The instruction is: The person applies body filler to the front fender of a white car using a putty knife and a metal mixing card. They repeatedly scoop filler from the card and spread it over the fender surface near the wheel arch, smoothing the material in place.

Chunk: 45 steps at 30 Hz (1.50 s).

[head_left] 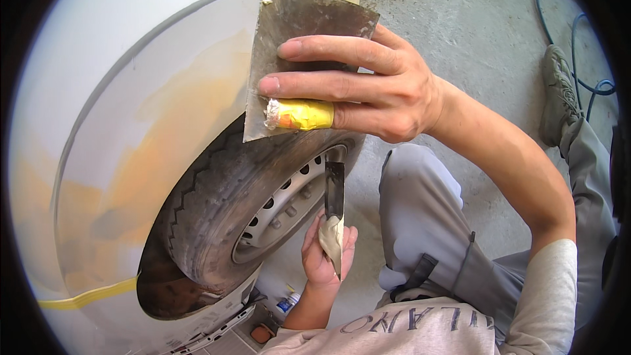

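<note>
My right hand [374, 85] grips a wide metal filler spreader [309, 16], its fingers laid across the blade and the thumb hidden behind. One finger is wrapped in yellow tape. The spreader's left edge is at the white car body panel [190, 52] above the wheel arch; whether it touches cannot be made out. Lower down, near the wheel, my left hand [319, 256] is closed around a dark metal plate [335, 187] seen nearly edge-on. A lump of beige filler [331, 233] sits on that plate. Yellowish filler patches [158, 131] cover parts of the panel.
A tyre [210, 217] with a steel wheel rim [282, 207] fills the arch. Yellow tape [92, 294] crosses the lower panel. A blue hose [575, 59] lies on the concrete floor near my shoe [559, 92]. A small blue-and-white container [287, 302] stands below my left arm.
</note>
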{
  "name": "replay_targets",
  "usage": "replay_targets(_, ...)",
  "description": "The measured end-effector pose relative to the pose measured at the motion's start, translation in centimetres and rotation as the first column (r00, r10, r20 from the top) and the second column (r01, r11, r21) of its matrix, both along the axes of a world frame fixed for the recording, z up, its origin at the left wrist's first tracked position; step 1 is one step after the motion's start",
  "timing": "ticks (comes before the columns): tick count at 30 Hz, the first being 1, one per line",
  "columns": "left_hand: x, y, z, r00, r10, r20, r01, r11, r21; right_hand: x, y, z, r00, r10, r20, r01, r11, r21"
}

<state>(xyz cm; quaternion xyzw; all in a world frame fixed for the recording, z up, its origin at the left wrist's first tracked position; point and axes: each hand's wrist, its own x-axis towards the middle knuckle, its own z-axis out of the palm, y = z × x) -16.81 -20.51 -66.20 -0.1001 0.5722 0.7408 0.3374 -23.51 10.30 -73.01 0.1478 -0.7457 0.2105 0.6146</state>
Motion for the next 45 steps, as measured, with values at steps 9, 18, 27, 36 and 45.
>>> replay_targets(9,-0.4,0.1,0.1,0.997,-0.076,0.008,0.075,0.993,0.094,4.3,-0.4,2.1,0.989,-0.005,0.150,0.015,0.998,-0.066)
replay_targets(18,-1.3,1.9,0.4,0.994,-0.052,-0.092,0.061,0.993,0.097,10.6,1.7,7.8,0.724,-0.043,0.688,0.292,0.923,-0.250)
replay_targets(27,1.5,7.3,3.3,0.855,-0.313,-0.414,0.380,0.921,0.089,20.6,-5.5,14.5,0.805,0.542,0.241,0.261,0.040,-0.964)
replay_targets(36,-0.9,7.2,8.0,0.852,-0.428,-0.301,0.512,0.803,0.304,29.5,-8.4,20.8,0.617,0.051,0.785,0.533,0.708,-0.464)
replay_targets(45,-0.2,6.7,8.6,0.821,-0.381,-0.426,0.439,0.897,0.045,24.6,-8.0,18.6,0.593,0.129,0.795,-0.141,0.988,-0.056)
